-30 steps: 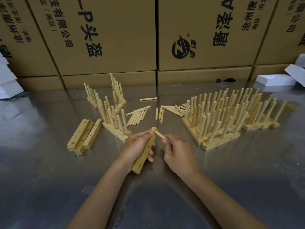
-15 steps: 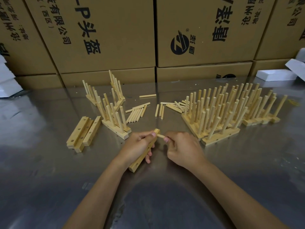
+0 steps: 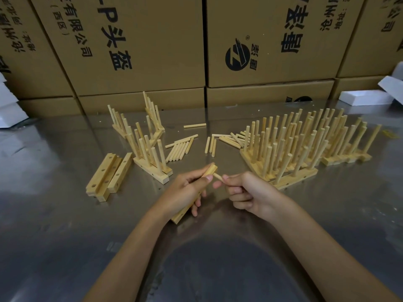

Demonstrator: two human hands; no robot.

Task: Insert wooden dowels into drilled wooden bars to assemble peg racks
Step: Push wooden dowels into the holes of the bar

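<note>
From the head view, the left hand was curled around a drilled wooden bar, holding it slanted, its far end up toward 1 o'clock and its near end low by the wrist. The right hand pinched a dowel between thumb and forefinger, the other fingers folded in; the dowel's free tip met the bar just below its far end, beside the left thumb. Whether the tip sat in a hole could not be told.

On the steel table, empty drilled bars lay side by side at 10 o'clock from the hands. Finished racks stood just beyond them toward 11 o'clock, and a larger cluster of pegged racks stood at 1 to 2 o'clock. Loose dowels lay scattered at 12 o'clock between the two groups.

Closed cardboard cartons with printed lettering walled the far edge; their contents were hidden. White foam pieces sat at the far right.
</note>
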